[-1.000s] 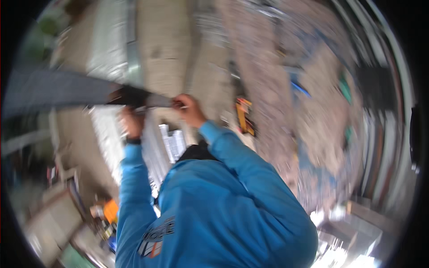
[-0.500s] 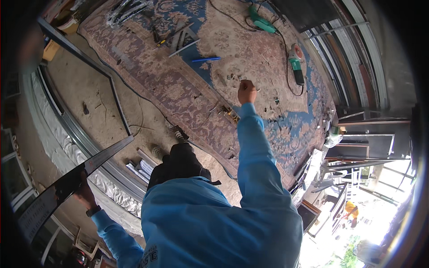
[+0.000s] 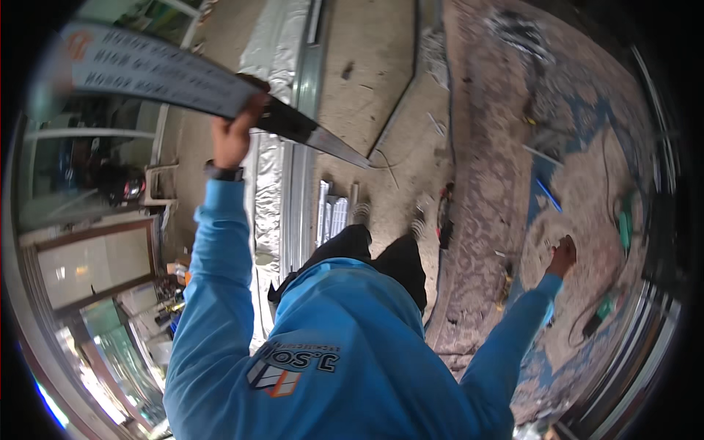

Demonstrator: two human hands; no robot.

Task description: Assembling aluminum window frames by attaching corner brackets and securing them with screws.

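Observation:
My left hand [image 3: 233,136] is wrapped round a long dark profile bar [image 3: 286,119], raised at the left, with white printed film [image 3: 158,70] along its near part. At its narrow far end the bar meets a thinner dark bar [image 3: 396,110], and together they look like a frame. Out to the right, above the patterned carpet [image 3: 477,220], my right hand [image 3: 563,257] is closed with its fingers curled. Whatever it may hold is hidden. A blue pen-like stick [image 3: 548,196] lies on the carpet beyond that hand.
Green power tools [image 3: 624,224] with cords lie on the carpet at the right. Silvery wrapped lengths [image 3: 268,169] and metal profiles [image 3: 302,169] run along the floor at my left. Short white pieces [image 3: 334,213] sit by my feet. A wood-framed panel [image 3: 95,264] stands far left.
My view and body have turned left. The left hand has raised the dark bar, which now shows higher in view. My right hand stays closed, now at the right side of the view.

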